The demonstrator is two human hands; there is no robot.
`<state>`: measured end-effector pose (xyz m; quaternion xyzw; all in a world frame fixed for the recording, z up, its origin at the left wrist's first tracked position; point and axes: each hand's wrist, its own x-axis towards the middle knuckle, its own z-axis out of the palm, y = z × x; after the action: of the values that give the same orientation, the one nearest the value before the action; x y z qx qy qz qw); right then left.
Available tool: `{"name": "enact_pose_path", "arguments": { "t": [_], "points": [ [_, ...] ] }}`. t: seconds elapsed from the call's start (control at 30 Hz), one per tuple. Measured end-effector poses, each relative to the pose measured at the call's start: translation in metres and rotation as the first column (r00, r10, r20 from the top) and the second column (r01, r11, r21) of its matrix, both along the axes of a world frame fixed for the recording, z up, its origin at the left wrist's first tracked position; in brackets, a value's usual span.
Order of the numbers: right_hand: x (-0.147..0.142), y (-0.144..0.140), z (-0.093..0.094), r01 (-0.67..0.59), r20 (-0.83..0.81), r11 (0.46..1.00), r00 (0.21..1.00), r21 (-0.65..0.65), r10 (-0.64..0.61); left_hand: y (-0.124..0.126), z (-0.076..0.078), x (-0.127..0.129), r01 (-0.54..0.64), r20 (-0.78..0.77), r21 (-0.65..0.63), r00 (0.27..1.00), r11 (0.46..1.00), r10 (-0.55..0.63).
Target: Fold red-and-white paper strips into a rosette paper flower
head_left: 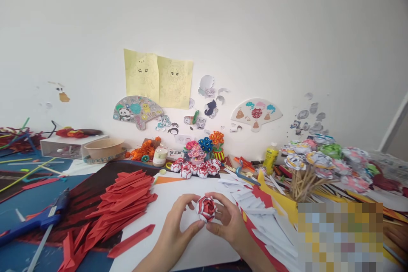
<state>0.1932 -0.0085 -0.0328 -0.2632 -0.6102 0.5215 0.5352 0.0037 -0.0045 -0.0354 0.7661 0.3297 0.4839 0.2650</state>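
Observation:
A red and white folded-paper flower (206,209) is held up between my two hands over a white sheet (188,253). My left hand (182,216) grips its left side with thumb and fingers. From the other side, my right hand (225,217) has its thumb and fingertips closed on the same flower. Folded red paper strips (123,204) are heaped to the left of my hands, with one strip (132,240) lying apart on the sheet. White folded strips (255,210) spread out to the right. Behind my hands sit several finished red and white paper flowers (186,170).
A blue glue gun (47,216) lies at the left. Along the wall stand a beige bowl (104,148), a small jar (160,156) and a yellow bottle (270,158). Paper flowers on sticks (298,182) are bunched at the right, above a pixelated patch. Paper fans hang on the wall.

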Motion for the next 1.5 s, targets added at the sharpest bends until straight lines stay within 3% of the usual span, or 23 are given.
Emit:
{"name": "enact_pose_path", "arguments": {
  "t": [0.37,0.6,0.7,0.77,0.87,0.97,1.5],
  "points": [
    [-0.006,-0.004,0.003,0.134,0.071,0.986,0.987,0.104,-0.141,-0.001,0.000,0.002,0.031,0.030,-0.038,0.999,0.999,-0.030],
    [-0.004,-0.002,-0.001,0.052,0.047,0.999,0.998,0.016,-0.053,-0.001,0.007,0.003,0.008,0.045,-0.090,0.999,0.996,-0.004],
    [0.000,-0.001,-0.004,0.082,0.059,0.996,0.995,0.045,-0.085,-0.002,0.007,0.003,-0.020,0.058,-0.125,0.998,0.992,0.028],
    [0.002,-0.001,-0.003,0.178,0.084,0.976,0.978,0.125,-0.190,-0.001,0.006,0.003,-0.047,0.061,-0.144,0.997,0.988,0.056],
    [0.002,-0.003,0.001,0.322,0.125,0.894,0.919,0.313,-0.374,0.000,0.005,0.002,-0.079,0.057,-0.151,0.994,0.985,0.089],
    [0.000,-0.006,0.007,0.323,0.202,0.840,0.874,0.437,-0.441,0.001,0.004,0.003,-0.098,0.049,-0.142,0.993,0.985,0.106],
    [-0.005,-0.009,0.003,0.356,0.269,0.733,0.766,0.579,-0.584,0.000,-0.007,0.007,-0.210,-0.088,0.003,0.974,0.978,0.209]
  ]
}}
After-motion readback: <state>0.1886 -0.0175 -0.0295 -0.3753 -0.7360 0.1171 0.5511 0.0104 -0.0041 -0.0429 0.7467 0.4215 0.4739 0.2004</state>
